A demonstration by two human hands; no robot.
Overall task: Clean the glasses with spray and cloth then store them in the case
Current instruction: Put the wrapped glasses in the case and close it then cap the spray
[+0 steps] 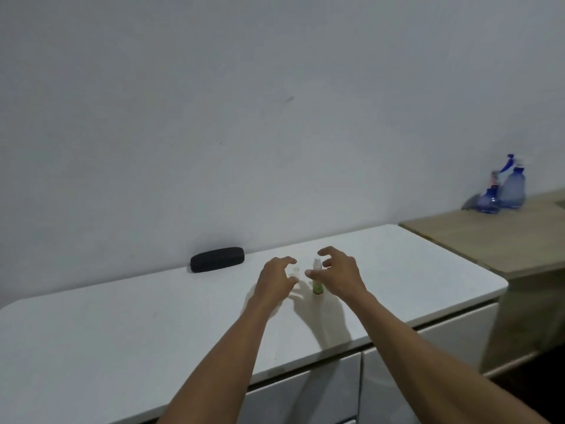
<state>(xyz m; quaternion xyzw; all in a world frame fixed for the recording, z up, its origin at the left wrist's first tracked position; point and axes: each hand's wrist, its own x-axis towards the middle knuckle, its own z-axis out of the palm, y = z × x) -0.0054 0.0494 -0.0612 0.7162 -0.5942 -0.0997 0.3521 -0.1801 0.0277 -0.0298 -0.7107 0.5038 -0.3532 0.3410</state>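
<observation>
A small spray bottle (317,280) with a white top and green label stands upright on the white cabinet top (153,325). A small clear cap (295,272) stands just left of it. My right hand (337,275) hovers beside the bottle on its right, fingers spread and loosely curled, holding nothing. My left hand (275,280) hovers left of the cap, fingers likewise curled and empty. A black glasses case (217,259) lies shut against the wall, to the left of my hands. No glasses or cloth are in view.
A lower wooden counter (489,240) adjoins the cabinet on the right, with two blue spray bottles (504,191) at its back. A plain wall rises behind. White drawer fronts (321,390) lie below the cabinet's front edge.
</observation>
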